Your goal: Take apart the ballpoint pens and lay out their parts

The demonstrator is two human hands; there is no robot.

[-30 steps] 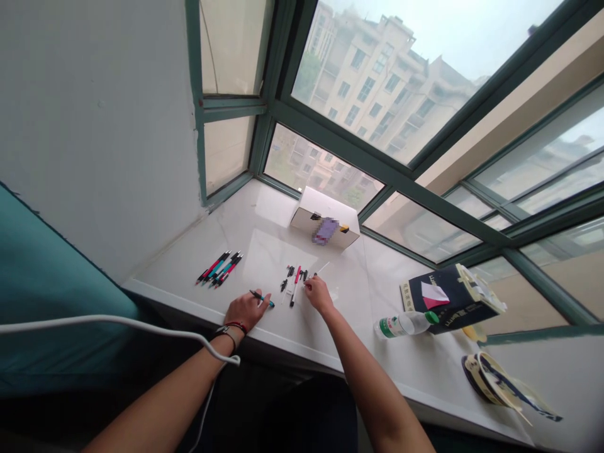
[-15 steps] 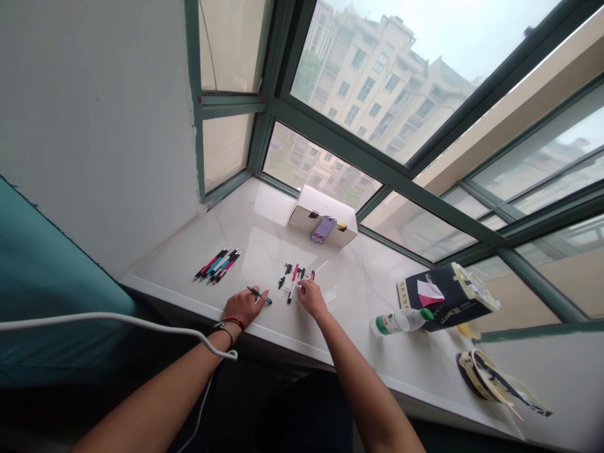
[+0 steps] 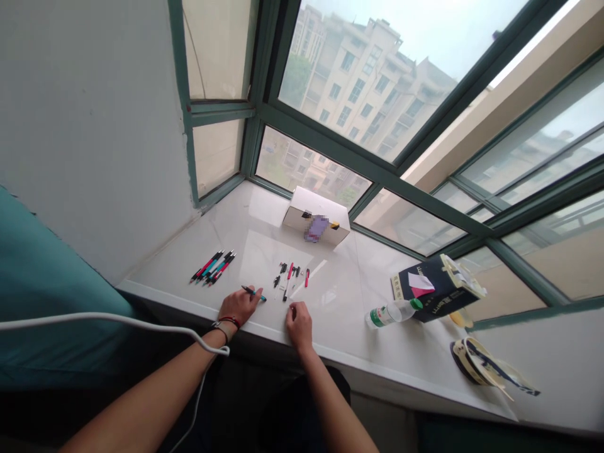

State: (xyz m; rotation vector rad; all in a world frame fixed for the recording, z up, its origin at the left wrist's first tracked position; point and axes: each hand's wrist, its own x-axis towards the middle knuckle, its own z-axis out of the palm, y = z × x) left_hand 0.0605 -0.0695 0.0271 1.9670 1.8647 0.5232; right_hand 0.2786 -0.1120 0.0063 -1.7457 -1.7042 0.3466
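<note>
My left hand, with bands at its wrist, is closed around a teal and black pen near the counter's front edge. My right hand is curled with fingers and thumb together, just in front of the loose pen parts; whatever it pinches is too small to make out. Beyond the hands lie a pink pen barrel, a second pink barrel and several small black parts. A thin white piece with a black end is nearest my right hand.
Several assembled pens lie in a group at the left. A white box stands by the window. To the right are a water bottle, a dark paper bag and a round cream-coloured container. A white cable crosses at the left.
My right hand has drawn back from the loose parts toward the counter's front edge, its fingers still together. The left hand keeps hold of the pen. The whole view has shifted slightly.
</note>
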